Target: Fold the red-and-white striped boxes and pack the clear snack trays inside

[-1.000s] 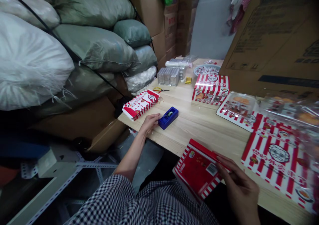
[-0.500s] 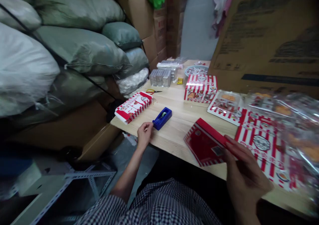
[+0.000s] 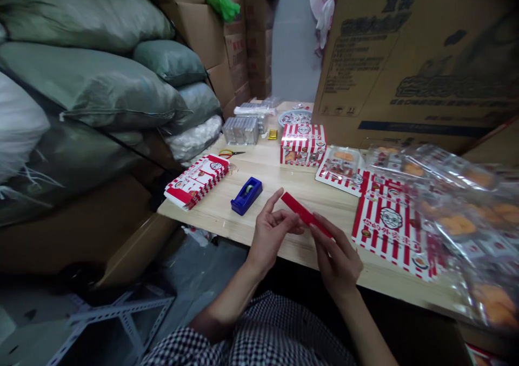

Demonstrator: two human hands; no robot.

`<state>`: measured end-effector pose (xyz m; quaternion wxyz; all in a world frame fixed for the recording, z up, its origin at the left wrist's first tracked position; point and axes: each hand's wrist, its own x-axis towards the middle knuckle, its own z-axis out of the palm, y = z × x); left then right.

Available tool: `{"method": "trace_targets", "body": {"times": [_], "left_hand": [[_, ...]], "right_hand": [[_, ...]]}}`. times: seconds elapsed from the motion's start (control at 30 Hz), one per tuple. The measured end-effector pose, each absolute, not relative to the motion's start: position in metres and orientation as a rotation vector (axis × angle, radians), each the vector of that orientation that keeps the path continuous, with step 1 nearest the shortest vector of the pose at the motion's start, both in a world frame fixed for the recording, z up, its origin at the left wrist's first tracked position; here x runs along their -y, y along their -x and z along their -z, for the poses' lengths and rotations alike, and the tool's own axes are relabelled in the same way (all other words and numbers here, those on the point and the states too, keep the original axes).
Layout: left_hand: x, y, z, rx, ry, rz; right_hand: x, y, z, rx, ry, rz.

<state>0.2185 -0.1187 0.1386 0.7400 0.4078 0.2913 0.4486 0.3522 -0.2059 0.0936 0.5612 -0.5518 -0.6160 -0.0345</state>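
Observation:
My right hand (image 3: 337, 255) grips a red card box (image 3: 302, 212), folded flat and turned so that mostly its narrow red edge shows. Close against the far end of that box is my left hand (image 3: 271, 236), its thumb and a finger pinched together and the index finger stretched out. Whatever sits in that pinch is too small to make out. The blue tape dispenser (image 3: 246, 197), with a roll in it, stands on the table just left of my left hand. Farther left lies a stack of flat red-and-white striped boxes (image 3: 198, 179).
Yellow-handled scissors (image 3: 229, 153), clear plastic cases (image 3: 241, 131) and a bowl of small packets (image 3: 295, 118) are toward the back. A folded-up striped box (image 3: 303, 145) stands mid-table. Flat printed boxes (image 3: 391, 225) and clear food packs (image 3: 458, 223) cover the right. A large carton (image 3: 365, 95) rises behind.
My left hand has left the dispenser's front end and moved right to the red box. My right hand has brought the box left and tilted it edge-on. The camera view has swung right.

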Motion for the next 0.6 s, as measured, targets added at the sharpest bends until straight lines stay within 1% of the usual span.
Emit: {"method": "trace_targets", "body": {"times": [0.13,0.23,0.3,0.37,0.47,0.53,0.6], "left_hand": [[0.114,-0.222,-0.134,-0.692,-0.861,-0.897],[0.11,-0.222,-0.13,-0.768,-0.99,-0.829],[0.106,-0.222,-0.126,-0.834,-1.129,-0.856],[0.102,-0.22,-0.122,-0.92,-1.318,-0.986],[0.094,-0.214,-0.125,-0.957,-1.759,-1.331],[0.089,-0.21,-0.134,-0.766,-2.099,-1.461],[0.082,-0.208,-0.145,-0.523,-2.292,-1.411]], "right_hand": [[0.209,-0.355,-0.092,1.424,1.309,0.055],[0.211,-0.355,-0.098,1.428,1.302,0.053],[0.212,-0.355,-0.106,1.403,1.307,0.059],[0.213,-0.355,-0.115,1.363,1.314,0.041],[0.215,-0.359,-0.127,1.302,1.299,-0.09],[0.216,-0.362,-0.13,1.218,1.272,-0.249],[0.215,-0.367,-0.129,1.121,1.248,-0.388]]}}
